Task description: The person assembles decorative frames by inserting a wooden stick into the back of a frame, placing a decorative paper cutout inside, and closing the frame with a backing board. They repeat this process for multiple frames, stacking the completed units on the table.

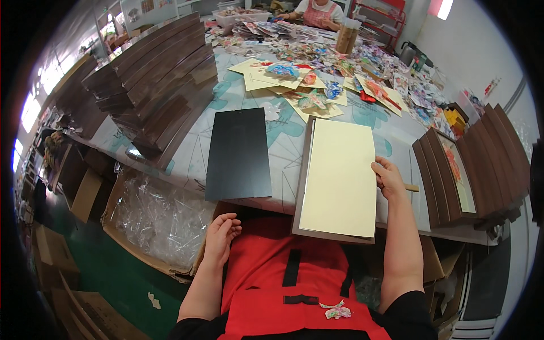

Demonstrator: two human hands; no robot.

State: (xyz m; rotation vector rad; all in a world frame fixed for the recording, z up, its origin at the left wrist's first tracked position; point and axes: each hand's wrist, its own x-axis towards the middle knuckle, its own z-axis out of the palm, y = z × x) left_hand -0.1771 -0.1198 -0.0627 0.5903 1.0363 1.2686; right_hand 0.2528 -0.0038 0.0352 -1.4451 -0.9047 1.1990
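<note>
Right of centre, my right hand point(389, 178) pinches the cream sheet point(339, 178) over the brown frame point(304, 170); my left hand point(222, 231), loosely closed, best steadies the opposite edge, keeping corners square

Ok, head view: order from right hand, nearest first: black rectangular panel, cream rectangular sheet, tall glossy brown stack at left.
1. Cream sheet: touching the right hand, on its left
2. Black panel: left of the sheet
3. Brown stack: farther left
</note>
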